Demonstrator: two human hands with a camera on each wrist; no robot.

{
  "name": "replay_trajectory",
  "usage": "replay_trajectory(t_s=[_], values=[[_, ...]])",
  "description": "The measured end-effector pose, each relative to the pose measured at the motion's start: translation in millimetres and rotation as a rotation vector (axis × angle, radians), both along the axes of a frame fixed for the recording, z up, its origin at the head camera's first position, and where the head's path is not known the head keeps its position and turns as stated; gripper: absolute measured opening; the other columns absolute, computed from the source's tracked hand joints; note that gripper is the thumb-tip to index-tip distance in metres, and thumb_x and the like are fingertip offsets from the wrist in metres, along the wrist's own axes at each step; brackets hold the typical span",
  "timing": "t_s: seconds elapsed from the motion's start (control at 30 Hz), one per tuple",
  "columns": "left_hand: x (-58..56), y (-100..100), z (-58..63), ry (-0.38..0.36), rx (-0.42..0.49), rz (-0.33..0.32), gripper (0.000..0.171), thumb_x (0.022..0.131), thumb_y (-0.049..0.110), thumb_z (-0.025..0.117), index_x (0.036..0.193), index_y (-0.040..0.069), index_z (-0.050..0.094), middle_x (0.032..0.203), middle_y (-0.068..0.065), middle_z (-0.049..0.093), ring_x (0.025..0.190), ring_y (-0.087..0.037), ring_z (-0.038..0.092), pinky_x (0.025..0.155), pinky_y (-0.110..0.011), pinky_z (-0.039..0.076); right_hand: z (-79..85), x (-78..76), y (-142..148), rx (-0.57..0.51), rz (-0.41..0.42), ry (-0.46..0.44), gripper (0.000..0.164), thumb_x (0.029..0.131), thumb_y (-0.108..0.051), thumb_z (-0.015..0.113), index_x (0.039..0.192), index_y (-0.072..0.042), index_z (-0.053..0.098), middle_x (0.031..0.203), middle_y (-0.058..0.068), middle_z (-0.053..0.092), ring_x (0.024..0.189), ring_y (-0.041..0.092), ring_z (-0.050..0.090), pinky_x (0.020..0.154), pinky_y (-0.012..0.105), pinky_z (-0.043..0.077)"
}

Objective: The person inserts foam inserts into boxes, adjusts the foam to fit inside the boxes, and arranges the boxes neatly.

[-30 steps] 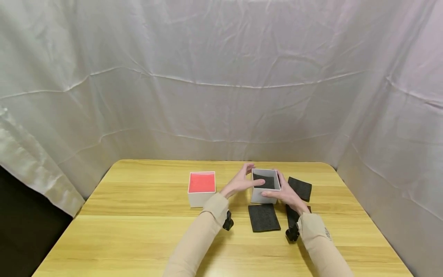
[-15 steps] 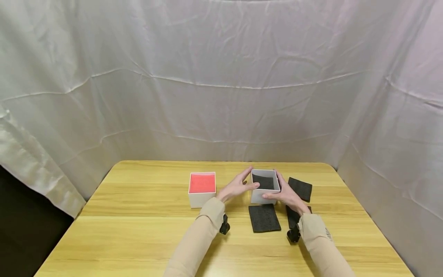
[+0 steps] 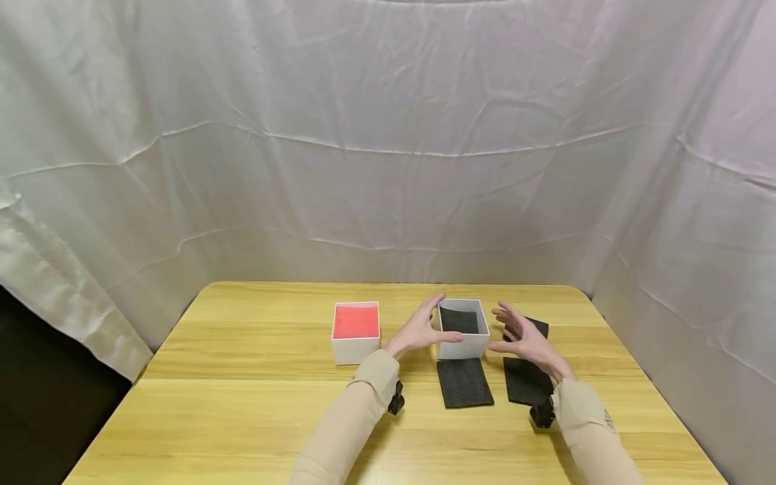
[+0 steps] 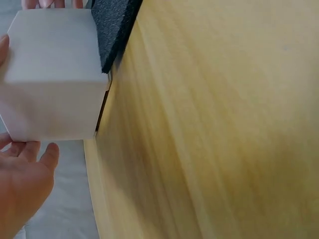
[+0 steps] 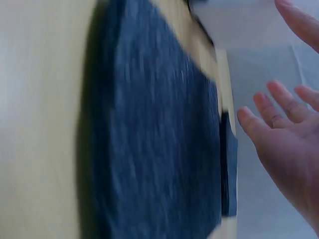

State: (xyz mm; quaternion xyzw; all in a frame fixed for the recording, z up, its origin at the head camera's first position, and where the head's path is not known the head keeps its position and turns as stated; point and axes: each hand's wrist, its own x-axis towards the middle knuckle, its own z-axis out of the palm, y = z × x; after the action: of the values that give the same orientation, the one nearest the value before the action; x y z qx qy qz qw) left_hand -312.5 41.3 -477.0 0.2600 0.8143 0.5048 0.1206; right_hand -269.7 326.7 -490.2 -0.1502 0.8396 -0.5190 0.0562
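In the head view a white square box (image 3: pixel 465 348) has its top facing up and a dark grey felt-like pad (image 3: pixel 459 322) inside. My left hand (image 3: pixel 417 331) holds the box at its left side, with the thumb across the front wall and the fingers toward the back-left corner. The left wrist view shows those fingers (image 4: pixel 31 149) against the edge of the box. To the right of the box, my right hand (image 3: pixel 530 341) is spread and apart from it, over a dark pad (image 3: pixel 538 325). Nothing is between its fingers in the right wrist view.
Left of my left hand stands a second white box (image 3: pixel 354 350) with a red pad (image 3: pixel 356 322) in it. Two dark square pads, one front (image 3: pixel 465 383) and one front right (image 3: pixel 526 381), lie on the wooden table (image 3: pixel 230 417). A pale curtain (image 3: pixel 388 202) hangs behind.
My right hand has let go of the box's right side and moved right. My left thumb has come down from over the box's opening onto its front wall. The pads have stayed put.
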Motion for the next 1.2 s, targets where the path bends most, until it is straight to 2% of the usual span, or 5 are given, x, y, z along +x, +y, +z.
replay_trajectory(t_s=[0.2, 0.4, 0.63, 0.87, 1.2], values=[[-0.5, -2, 1.4, -0.017, -0.005, -0.012, 0.1, 0.083, 0.042, 0.081, 0.162, 0.027, 0.02, 0.169, -0.005, 0.02, 0.154, -0.029, 0.027, 0.124, -0.053, 0.029, 1.3, 0.7, 26, 0.104, -0.12, 0.099, 0.084, 0.089, -0.012, 0.076, 0.155, 0.006, 0.025, 0.153, 0.036, 0.036, 0.142, 0.053, 0.032, 0.116, 0.068, 0.024], [0.0, -3, 2.8, -0.033, -0.001, -0.013, 0.099, 0.083, 0.042, 0.081, 0.161, 0.029, 0.021, 0.169, -0.005, 0.02, 0.154, -0.028, 0.027, 0.124, -0.053, 0.028, -3.4, -4.0, 46, 0.29, -0.231, 0.093, 0.079, 0.087, -0.022, 0.079, 0.148, 0.007, 0.037, 0.153, 0.039, 0.03, 0.14, 0.059, 0.027, 0.108, 0.074, 0.029], [-0.1, -2, 2.1, -0.046, 0.009, -0.011, 0.099, 0.083, 0.041, 0.081, 0.161, 0.03, 0.021, 0.169, -0.005, 0.019, 0.154, -0.029, 0.026, 0.124, -0.054, 0.028, -11.5, -9.0, 58, 0.408, -0.192, 0.105, 0.078, 0.082, -0.025, 0.084, 0.139, 0.009, 0.045, 0.144, 0.038, 0.041, 0.133, 0.056, 0.038, 0.107, 0.07, 0.035], [-0.6, -2, 0.8, -0.061, 0.008, -0.014, 0.1, 0.083, 0.042, 0.081, 0.161, 0.03, 0.021, 0.17, -0.004, 0.019, 0.155, -0.027, 0.025, 0.124, -0.052, 0.028, -12.6, -10.2, 61, 0.488, -0.178, 0.054, 0.081, 0.082, -0.03, 0.084, 0.142, 0.008, 0.044, 0.146, 0.04, 0.039, 0.131, 0.06, 0.039, 0.104, 0.071, 0.038], [-0.4, -3, 3.1, -0.053, 0.009, -0.017, 0.099, 0.083, 0.041, 0.082, 0.161, 0.028, 0.022, 0.169, -0.005, 0.021, 0.154, -0.028, 0.026, 0.124, -0.053, 0.028, -9.3, -15.5, 58, 0.566, -0.201, 0.122, 0.081, 0.079, -0.031, 0.085, 0.139, 0.01, 0.049, 0.136, 0.041, 0.046, 0.119, 0.054, 0.05, 0.098, 0.067, 0.044]])
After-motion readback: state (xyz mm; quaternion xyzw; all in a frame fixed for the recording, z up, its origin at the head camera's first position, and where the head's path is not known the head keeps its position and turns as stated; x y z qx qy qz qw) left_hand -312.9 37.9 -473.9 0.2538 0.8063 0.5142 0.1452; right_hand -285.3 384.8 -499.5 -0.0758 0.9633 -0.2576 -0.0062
